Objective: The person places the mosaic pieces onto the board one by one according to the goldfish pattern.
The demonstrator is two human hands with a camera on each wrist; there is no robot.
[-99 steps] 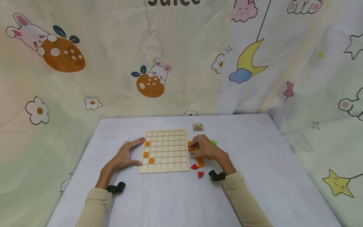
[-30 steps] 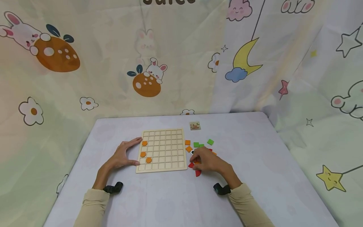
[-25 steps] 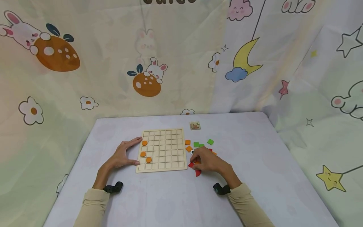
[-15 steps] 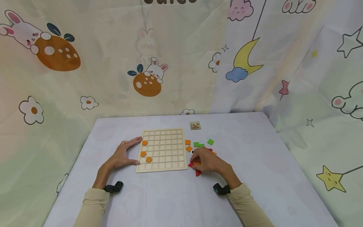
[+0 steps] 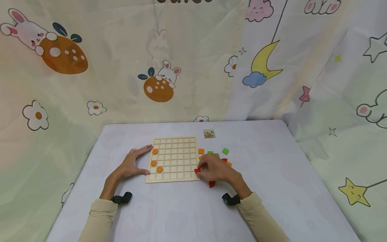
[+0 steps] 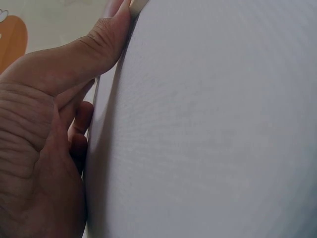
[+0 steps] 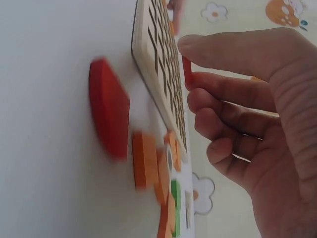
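A pale wooden grid board [image 5: 178, 158] lies on the table, with three orange discs in its left columns, one of them an orange disc [image 5: 159, 169] near the front. My left hand [image 5: 130, 164] rests at the board's left edge, thumb and fingers spread wide and touching it. Between thumb and index finger, my right hand [image 5: 214, 168] pinches a small red piece [image 5: 197, 170] over the board's right edge. In the right wrist view this red piece [image 7: 187, 71] shows edge-on, and the other fingers curl loosely below. Another red quarter-round piece [image 5: 212, 184] lies on the table just below that hand.
Right of the board lie several loose pieces, among them an orange square [image 5: 201, 151], a green square [image 5: 225, 151] and a white ring-like piece [image 7: 169, 158]. A small patterned card [image 5: 209, 133] sits behind them. A printed cloth [image 5: 193, 84] hangs behind the table.
My right hand has gone from the orange pieces to the red ones, picked up a red piece, and moved left to the board's edge. My left hand stays at the board.
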